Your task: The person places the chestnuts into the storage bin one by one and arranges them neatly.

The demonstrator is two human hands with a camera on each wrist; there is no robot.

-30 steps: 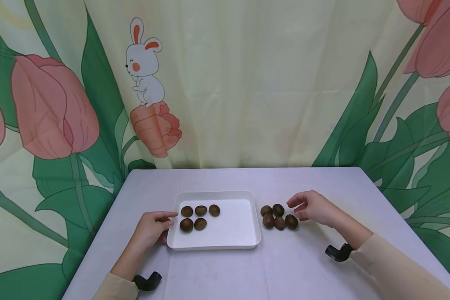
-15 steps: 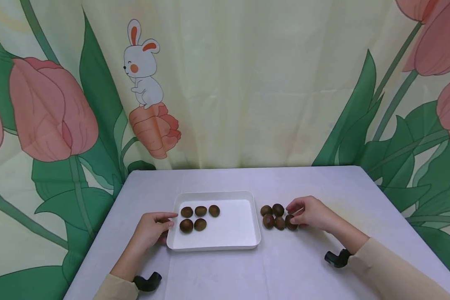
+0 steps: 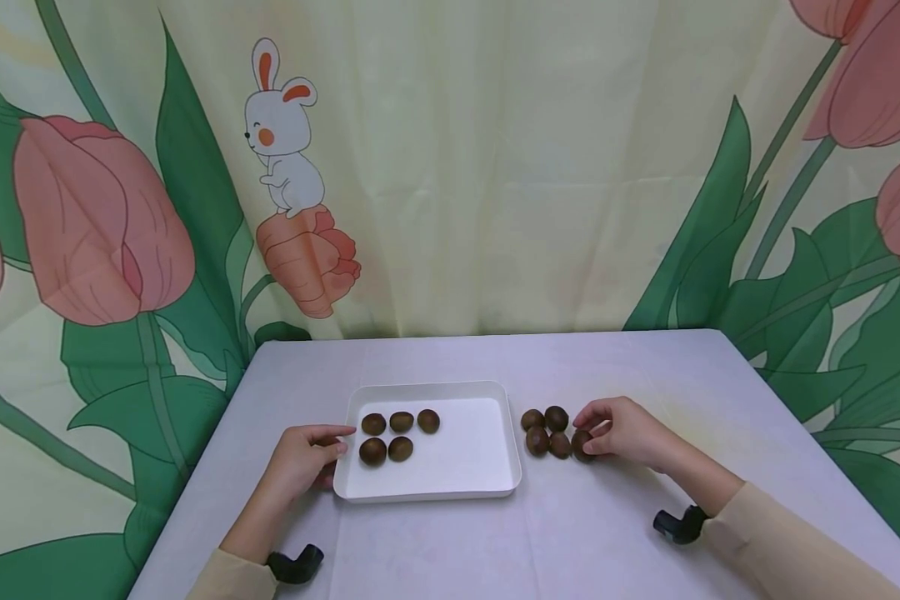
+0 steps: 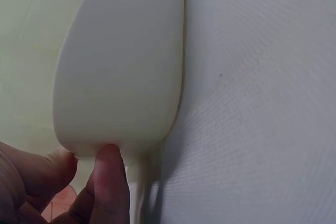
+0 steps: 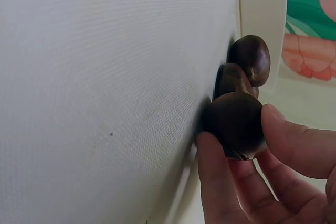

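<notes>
- Head view: on the white-covered tabletop (image 3: pixel 435 546), a white tray (image 3: pixel 468 450) lies a little left of the middle. Inside, five round brown fruits (image 3: pixel 401 448) line up in two rows towards the tray's left edge, leaving its right side bare. Five more (image 3: pixel 537 442) cluster just past its right edge; my right grip (image 3: pixel 626 429) pinches the cluster's rightmost fruit (image 3: pixel 581 447). My left grip (image 3: pixel 300 460) holds the tray's left edge.
- Left wrist view: my fingers pinch the tray at its rim and outer wall, probably to stop it sliding.
- Right wrist view: thumb and fingers pinch the fruit from opposite sides, likely because it could roll; I cannot tell whether it has left the tabletop.
</notes>
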